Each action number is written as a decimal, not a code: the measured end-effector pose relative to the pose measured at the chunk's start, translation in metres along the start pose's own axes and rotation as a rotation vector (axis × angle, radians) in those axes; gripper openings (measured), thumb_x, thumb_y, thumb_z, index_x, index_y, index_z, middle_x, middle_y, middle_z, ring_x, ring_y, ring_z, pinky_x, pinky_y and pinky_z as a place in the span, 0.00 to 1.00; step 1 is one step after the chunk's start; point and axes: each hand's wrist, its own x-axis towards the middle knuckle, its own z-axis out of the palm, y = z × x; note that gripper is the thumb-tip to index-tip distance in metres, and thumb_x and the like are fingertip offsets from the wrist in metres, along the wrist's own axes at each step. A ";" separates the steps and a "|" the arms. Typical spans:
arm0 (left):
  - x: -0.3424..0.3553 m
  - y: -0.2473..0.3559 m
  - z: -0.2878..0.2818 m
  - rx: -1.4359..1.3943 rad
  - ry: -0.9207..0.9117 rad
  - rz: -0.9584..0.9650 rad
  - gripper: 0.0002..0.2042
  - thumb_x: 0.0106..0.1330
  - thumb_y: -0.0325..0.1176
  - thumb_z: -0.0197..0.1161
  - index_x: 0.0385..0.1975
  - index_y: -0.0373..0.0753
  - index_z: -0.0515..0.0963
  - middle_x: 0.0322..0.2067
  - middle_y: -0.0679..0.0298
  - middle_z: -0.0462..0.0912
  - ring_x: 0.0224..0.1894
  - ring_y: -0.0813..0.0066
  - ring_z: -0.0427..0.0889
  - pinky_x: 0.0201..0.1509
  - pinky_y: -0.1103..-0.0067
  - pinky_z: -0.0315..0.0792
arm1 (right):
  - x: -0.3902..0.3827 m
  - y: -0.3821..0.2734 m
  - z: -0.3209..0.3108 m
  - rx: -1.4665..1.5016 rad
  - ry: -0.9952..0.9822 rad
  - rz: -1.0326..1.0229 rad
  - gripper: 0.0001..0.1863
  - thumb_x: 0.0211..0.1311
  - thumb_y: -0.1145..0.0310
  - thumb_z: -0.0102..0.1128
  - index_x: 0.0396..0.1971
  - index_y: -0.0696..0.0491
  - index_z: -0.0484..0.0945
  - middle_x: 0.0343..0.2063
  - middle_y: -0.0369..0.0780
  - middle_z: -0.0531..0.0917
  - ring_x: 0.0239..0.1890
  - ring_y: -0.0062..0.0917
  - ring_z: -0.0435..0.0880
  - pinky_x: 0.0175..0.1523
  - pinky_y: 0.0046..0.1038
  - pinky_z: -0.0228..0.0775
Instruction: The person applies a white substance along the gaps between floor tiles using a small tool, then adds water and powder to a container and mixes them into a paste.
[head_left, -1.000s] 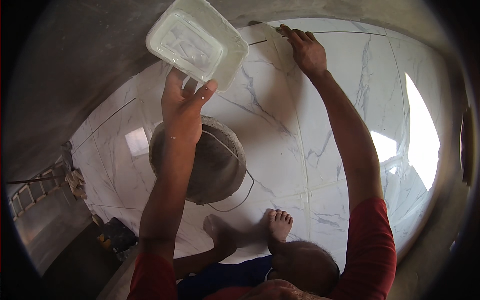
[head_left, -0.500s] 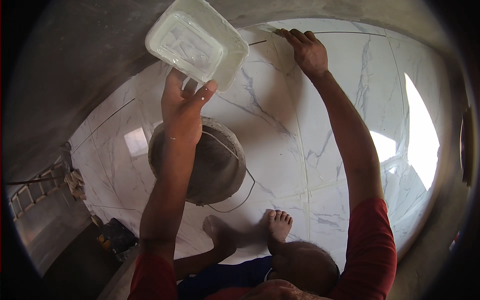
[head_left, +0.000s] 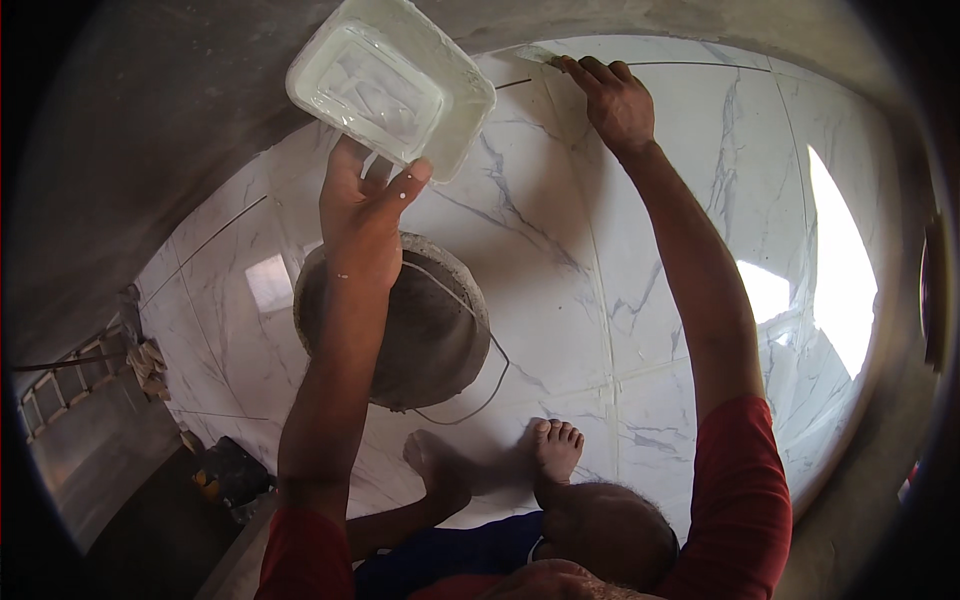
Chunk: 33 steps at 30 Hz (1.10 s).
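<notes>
My left hand [head_left: 365,215] grips the lower edge of a white rectangular plastic tub [head_left: 455,125], thumb on the near side and fingers underneath. The tub is tilted so its inside shows, with wet white paste smeared over the bottom. Small white specks dot my thumb and wrist. At the far edge of the floor, my right hand [head_left: 622,105] is closed on a small flat spreader [head_left: 538,54]. Its pale blade lies against the tile close to a dark joint line; the handle is mostly hidden by my fingers.
A mortar-crusted bucket [head_left: 430,340] with a wire handle stands below my left forearm. White marbled tiles [head_left: 660,420] cover the floor, bordered by a rough grey wall [head_left: 150,120]. A ladder [head_left: 65,390] and a dark bundle [head_left: 232,472] lie at left. My bare feet [head_left: 558,448] are near.
The tub and my left hand sit a touch further left in the picture, as does the bucket. My right hand and the spreader have barely moved.
</notes>
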 end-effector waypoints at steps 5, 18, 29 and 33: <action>-0.001 0.002 0.003 0.010 0.005 0.008 0.34 0.59 0.20 0.70 0.66 0.32 0.63 0.62 0.58 0.70 0.63 0.67 0.71 0.60 0.74 0.70 | 0.000 -0.003 0.003 0.017 0.022 0.001 0.29 0.53 0.78 0.59 0.57 0.39 0.80 0.42 0.26 0.82 0.38 0.25 0.79 0.40 0.28 0.80; 0.000 0.001 0.000 -0.009 -0.010 -0.002 0.37 0.57 0.19 0.70 0.67 0.28 0.61 0.64 0.52 0.68 0.68 0.59 0.67 0.65 0.72 0.69 | 0.002 -0.007 0.000 -0.019 -0.020 0.006 0.28 0.54 0.77 0.59 0.56 0.39 0.79 0.42 0.25 0.82 0.38 0.25 0.79 0.41 0.27 0.80; 0.001 -0.001 -0.003 -0.007 -0.020 0.038 0.30 0.60 0.24 0.72 0.62 0.34 0.67 0.56 0.64 0.74 0.52 0.78 0.76 0.52 0.76 0.70 | 0.018 0.005 -0.018 0.016 -0.030 -0.056 0.23 0.57 0.76 0.58 0.53 0.41 0.81 0.39 0.29 0.83 0.38 0.26 0.81 0.40 0.28 0.81; 0.000 -0.003 -0.003 -0.024 -0.019 0.030 0.30 0.60 0.25 0.72 0.62 0.35 0.67 0.57 0.64 0.74 0.54 0.77 0.76 0.54 0.75 0.70 | 0.029 -0.007 -0.023 -0.054 -0.096 -0.135 0.19 0.60 0.75 0.58 0.50 0.44 0.81 0.40 0.32 0.84 0.41 0.27 0.81 0.44 0.29 0.83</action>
